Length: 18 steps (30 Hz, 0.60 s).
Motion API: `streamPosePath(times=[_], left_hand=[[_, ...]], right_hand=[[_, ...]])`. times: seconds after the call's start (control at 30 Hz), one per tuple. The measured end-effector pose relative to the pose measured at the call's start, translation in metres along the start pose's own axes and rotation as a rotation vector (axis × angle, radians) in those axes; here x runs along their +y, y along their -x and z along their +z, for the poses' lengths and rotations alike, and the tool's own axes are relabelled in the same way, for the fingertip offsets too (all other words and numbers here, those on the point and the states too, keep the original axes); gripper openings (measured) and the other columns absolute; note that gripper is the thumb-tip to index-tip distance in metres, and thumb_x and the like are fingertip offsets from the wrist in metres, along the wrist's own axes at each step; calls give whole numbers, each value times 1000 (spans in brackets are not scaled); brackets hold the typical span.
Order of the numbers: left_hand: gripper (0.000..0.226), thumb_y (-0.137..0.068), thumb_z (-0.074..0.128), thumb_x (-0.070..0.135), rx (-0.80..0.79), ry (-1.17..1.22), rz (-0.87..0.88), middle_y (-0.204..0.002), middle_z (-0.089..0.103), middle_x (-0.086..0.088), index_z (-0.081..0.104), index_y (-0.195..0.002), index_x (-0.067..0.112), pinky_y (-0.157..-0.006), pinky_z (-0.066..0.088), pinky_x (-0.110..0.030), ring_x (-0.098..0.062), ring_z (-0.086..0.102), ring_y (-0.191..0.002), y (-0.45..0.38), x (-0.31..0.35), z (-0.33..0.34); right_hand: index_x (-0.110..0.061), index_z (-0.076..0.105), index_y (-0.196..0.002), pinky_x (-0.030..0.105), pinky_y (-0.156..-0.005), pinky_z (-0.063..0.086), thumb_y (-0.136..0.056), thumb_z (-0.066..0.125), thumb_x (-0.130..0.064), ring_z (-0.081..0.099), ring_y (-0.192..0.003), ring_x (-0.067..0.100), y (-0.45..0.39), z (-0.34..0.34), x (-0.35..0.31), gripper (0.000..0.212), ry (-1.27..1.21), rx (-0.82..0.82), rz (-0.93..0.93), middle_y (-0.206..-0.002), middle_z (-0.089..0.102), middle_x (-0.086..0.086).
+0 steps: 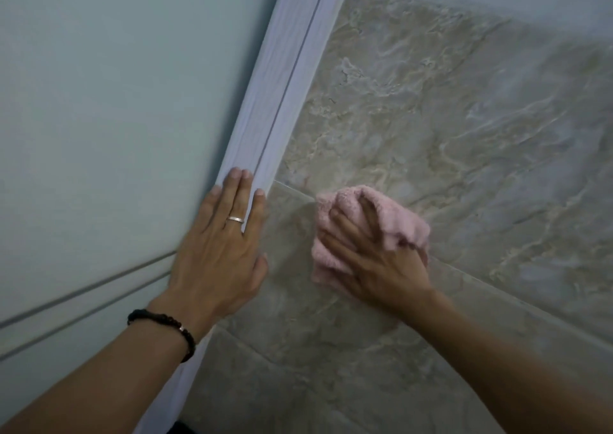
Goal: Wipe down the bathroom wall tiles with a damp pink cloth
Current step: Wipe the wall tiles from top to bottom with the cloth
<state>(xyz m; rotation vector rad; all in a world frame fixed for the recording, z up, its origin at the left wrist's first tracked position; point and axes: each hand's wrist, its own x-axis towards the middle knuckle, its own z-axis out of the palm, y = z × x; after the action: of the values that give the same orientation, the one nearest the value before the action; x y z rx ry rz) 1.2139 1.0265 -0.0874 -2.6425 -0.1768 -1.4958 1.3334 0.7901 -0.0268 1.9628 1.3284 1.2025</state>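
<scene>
Pale green door panel point(99, 101), left. Marbled beige wall tiles point(447, 118), right; white frame point(282, 85) between them. Left hand point(220, 251) flat, fingers straight, resting across door and frame. Right hand point(374, 254) presses the bunched pink cloth point(374, 211) against a tile near a grout line, fingers spread over it. Ring point(235, 219), dark bracelet point(162, 320) on left.

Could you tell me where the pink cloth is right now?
Head view, right of centre: the pink cloth lies pressed against the wall tiles under the right hand.
</scene>
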Motion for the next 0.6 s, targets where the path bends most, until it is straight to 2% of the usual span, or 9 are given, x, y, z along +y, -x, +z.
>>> streamPosePath(times=[0.1, 0.2, 0.27, 0.3, 0.33, 0.4, 0.47, 0.53, 0.6], left_hand=[[79, -82, 48, 32, -45, -53, 64, -154, 12, -34, 26, -147, -8, -120, 5, -51, -44, 6, -146, 12, -7, 1], [81, -82, 58, 27, -57, -94, 111, -153, 13, -36, 26, -146, -9, -119, 7, -53, -47, 8, -145, 20, -11, 3], [86, -76, 66, 28, -56, -112, 148, -152, 16, -38, 29, -145, -9, -119, 8, -54, -49, 10, -144, 22, -14, 2], [88, -75, 67, 28, -65, -114, 156, -151, 16, -39, 30, -145, -9, -119, 9, -55, -50, 11, -144, 22, -14, 1], [87, -75, 67, 28, -79, -110, 153, -151, 16, -39, 30, -145, -9, -119, 9, -55, -51, 10, -143, 23, -14, 1], [83, -79, 62, 28, -90, -120, 140, -151, 13, -40, 29, -145, -9, -119, 7, -57, -52, 6, -143, 24, -13, 4], [77, -82, 53, 27, -90, -121, 136, -151, 12, -40, 28, -146, -9, -118, 3, -58, -51, 3, -144, 26, -9, 8], [78, -80, 50, 30, -95, -107, 115, -151, 15, -39, 30, -145, -8, -118, 3, -58, -50, 5, -144, 27, -9, 11], [77, -80, 53, 29, -91, -93, 113, -152, 16, -37, 31, -145, -8, -119, 3, -56, -48, 5, -145, 28, -9, 11]], right_hand=[[-9, 44, -150, 65, -119, 18, -103, 39, -41, 23, -151, 37, -42, -2, 8, 58, 121, 120, 73, -162, 30, 17], [-8, 44, -150, 64, -119, 0, -102, 39, -43, 5, -152, 40, -98, 4, -16, 60, 163, 242, 307, -161, 28, 20], [-13, 42, -151, 66, -118, 9, -100, 42, -45, 4, -151, 42, -98, 25, -50, 60, 154, 187, 232, -163, 26, 17], [-15, 42, -152, 64, -115, 24, -99, 44, -46, 11, -151, 41, -86, 35, -61, 61, 137, 133, 137, -163, 27, 15], [-18, 45, -151, 60, -105, 41, -98, 48, -49, 20, -151, 38, -70, 38, -64, 61, 121, 88, 45, -163, 30, 13], [-23, 51, -147, 53, -88, 53, -93, 53, -55, 30, -148, 36, -52, 23, -50, 62, 118, 69, -48, -161, 35, 9], [-21, 46, -149, 62, -103, 41, -94, 49, -57, 23, -148, 41, -57, 7, -27, 66, 179, 76, 56, -161, 33, 12], [-20, 46, -149, 63, -119, 14, -97, 43, -58, 17, -148, 46, -72, 2, -13, 64, 187, 151, 274, -161, 33, 13], [-24, 39, -154, 66, -118, -3, -99, 40, -62, 1, -150, 48, -74, 17, -27, 67, 194, 165, 287, -165, 25, 10]])
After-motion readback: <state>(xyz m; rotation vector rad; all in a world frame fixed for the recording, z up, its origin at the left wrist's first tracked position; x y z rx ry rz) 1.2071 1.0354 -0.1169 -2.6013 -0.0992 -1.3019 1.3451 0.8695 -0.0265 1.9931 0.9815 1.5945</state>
